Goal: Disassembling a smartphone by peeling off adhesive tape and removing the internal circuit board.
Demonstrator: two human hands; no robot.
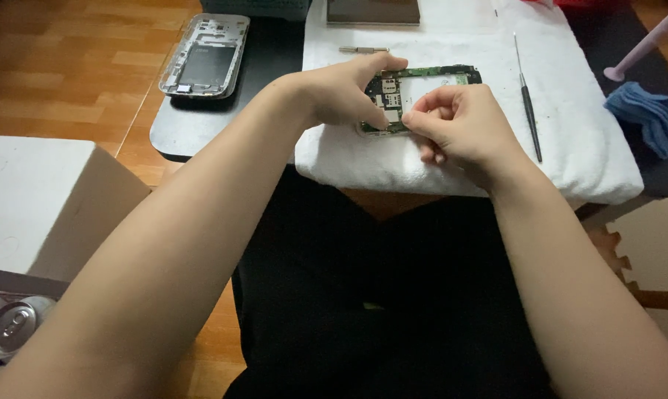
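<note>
Two hands meet over the white towel (393, 159) on the table, and we see both working on an opened phone body (422, 81) with its green circuit board showing. The left hand (345, 92) curls over the phone's left end, thumb stretched along the top edge, fingers pressing down on the board, so it grips the phone firmly. The right hand (459, 125) is closed into a loose fist at the phone's lower right edge, fingertips pinched together against it; we cannot tell whether anything small sits between them. The phone lies flat on the towel, near its middle. Just above the left hand lies a short metal bit (363, 50). To the right, well apart from the hands, a thin black tool (527, 100) rests lengthwise on the towel. On the dark table at the left sits a silver phone frame (204, 55). A blue cloth (648, 114) lies at far right.
</note>
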